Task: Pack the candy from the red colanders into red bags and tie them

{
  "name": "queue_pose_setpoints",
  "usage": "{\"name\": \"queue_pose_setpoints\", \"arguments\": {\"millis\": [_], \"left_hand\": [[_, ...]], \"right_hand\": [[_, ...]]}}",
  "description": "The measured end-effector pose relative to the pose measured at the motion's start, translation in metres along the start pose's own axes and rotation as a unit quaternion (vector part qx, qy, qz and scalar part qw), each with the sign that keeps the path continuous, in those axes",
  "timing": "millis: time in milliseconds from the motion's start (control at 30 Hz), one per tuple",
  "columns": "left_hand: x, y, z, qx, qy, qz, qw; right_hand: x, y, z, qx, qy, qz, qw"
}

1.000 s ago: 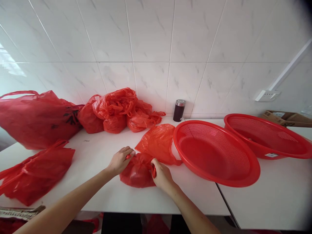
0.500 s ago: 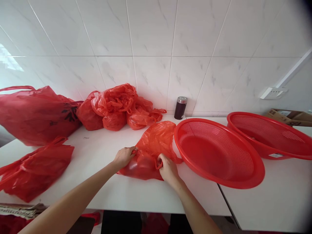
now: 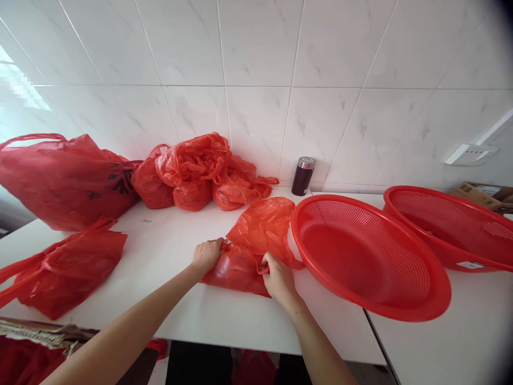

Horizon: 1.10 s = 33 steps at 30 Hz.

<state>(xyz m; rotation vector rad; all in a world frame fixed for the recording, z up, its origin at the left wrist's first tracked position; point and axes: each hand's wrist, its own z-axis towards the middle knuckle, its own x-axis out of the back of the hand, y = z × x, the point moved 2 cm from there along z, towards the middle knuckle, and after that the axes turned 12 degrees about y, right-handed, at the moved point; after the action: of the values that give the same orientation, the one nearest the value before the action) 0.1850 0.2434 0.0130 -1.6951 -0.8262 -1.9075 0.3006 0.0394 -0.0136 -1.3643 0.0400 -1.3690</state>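
A red plastic bag (image 3: 239,270) with something rounded inside lies on the white table (image 3: 176,299) in front of me. My left hand (image 3: 208,255) is closed on its left handle, and my right hand (image 3: 278,278) pinches the right handle. Just behind, another red plastic bag (image 3: 262,224) lies crumpled, its right edge near a red perforated basket (image 3: 344,267). What the bag contains cannot be made out through the film.
Several filled red bags (image 3: 192,171) stand along the tiled wall, beside a large red bag (image 3: 64,182). A smaller red bag (image 3: 72,267) lies at left. A dark tumbler (image 3: 303,177), a second red basket (image 3: 444,230) and a cardboard box (image 3: 483,195) sit at the right.
The view has shifted slightly, so the things on the table appear moved a little. Both hands keep their hold on the bag's handles, with hardly any movement.
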Motion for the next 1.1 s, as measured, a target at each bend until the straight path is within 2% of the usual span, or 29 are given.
{"name": "queue_pose_setpoints", "arguments": {"millis": [100, 200, 333, 467, 533, 600, 667, 733, 833, 900, 967, 1033, 1100], "left_hand": [[0.000, 0.000, 0.002, 0.019, -0.013, -0.010, 1.000], [0.005, -0.010, 0.008, 0.047, -0.027, -0.033, 0.998], [0.019, -0.047, 0.013, 0.102, -0.045, -0.062, 0.992], [0.034, -0.089, 0.008, 0.155, -0.049, -0.075, 0.984], [0.040, -0.101, 0.002, 0.169, -0.043, -0.080, 0.981], [0.048, -0.104, -0.002, 0.165, -0.040, -0.091, 0.981], [0.060, -0.097, -0.006, 0.139, -0.021, -0.106, 0.984], [0.077, -0.081, -0.011, 0.088, 0.026, -0.122, 0.988], [0.094, -0.043, -0.023, -0.043, 0.076, -0.148, 0.985], [0.092, -0.015, -0.036, -0.141, 0.041, -0.159, 0.976], [0.083, 0.004, -0.046, -0.198, -0.016, -0.151, 0.968], [0.077, 0.007, -0.052, -0.202, -0.044, -0.131, 0.970], [0.078, -0.004, -0.054, -0.170, -0.035, -0.110, 0.979]], "right_hand": [[0.002, 0.001, -0.003, 0.007, 0.003, 0.022, 1.000], [0.009, 0.003, -0.005, 0.025, -0.011, 0.072, 0.997], [0.015, 0.000, -0.008, 0.030, -0.014, 0.148, 0.988], [0.010, -0.015, -0.015, 0.040, -0.011, 0.196, 0.980], [0.008, -0.022, -0.019, 0.052, -0.012, 0.211, 0.976], [0.010, -0.023, -0.019, 0.055, -0.005, 0.222, 0.973], [0.015, -0.020, -0.018, 0.038, 0.007, 0.239, 0.970], [0.020, -0.016, -0.016, 0.014, 0.012, 0.270, 0.963], [0.023, -0.016, -0.016, 0.021, 0.000, 0.309, 0.951], [0.022, -0.018, -0.019, 0.034, 0.006, 0.318, 0.948], [0.023, -0.017, -0.021, 0.021, 0.035, 0.323, 0.946], [0.026, -0.014, -0.022, -0.010, 0.074, 0.329, 0.942], [0.030, -0.010, -0.020, -0.046, 0.107, 0.337, 0.934]]}}
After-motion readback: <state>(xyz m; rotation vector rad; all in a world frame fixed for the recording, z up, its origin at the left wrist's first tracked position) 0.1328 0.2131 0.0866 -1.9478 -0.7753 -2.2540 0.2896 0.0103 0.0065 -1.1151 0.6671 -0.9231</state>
